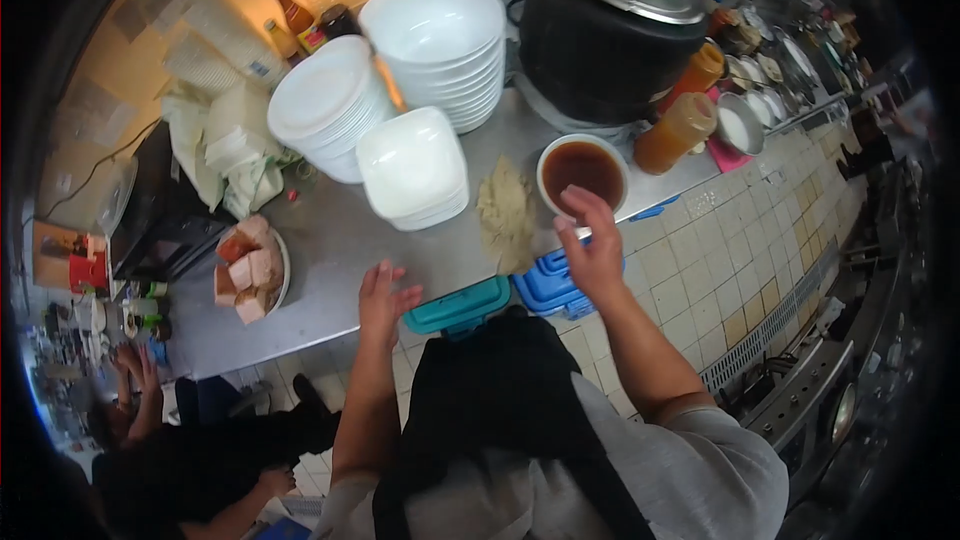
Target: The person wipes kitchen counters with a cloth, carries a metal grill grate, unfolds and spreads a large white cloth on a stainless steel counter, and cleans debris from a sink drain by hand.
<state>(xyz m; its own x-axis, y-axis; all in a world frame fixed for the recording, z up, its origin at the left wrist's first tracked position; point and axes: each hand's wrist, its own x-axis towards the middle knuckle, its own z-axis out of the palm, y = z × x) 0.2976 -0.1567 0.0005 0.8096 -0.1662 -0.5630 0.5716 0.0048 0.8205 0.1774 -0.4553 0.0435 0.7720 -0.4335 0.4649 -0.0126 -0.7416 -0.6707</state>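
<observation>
Sitting at right hand (594,248): bowl (541,178), brown liquid (580,164).

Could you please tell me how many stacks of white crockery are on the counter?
3: one round stack at the left, another round stack to its right, and a square stack in front of both. Others could be hidden behind the pot.

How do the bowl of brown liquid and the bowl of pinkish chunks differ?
The bowl of brown liquid has a smooth, dark surface below its rim; the bowl of pinkish chunks is heaped with uneven pieces. The right hand is at the liquid bowl's near edge, while neither hand is at the chunk bowl. Both are pale bowls on the metal counter.
</observation>
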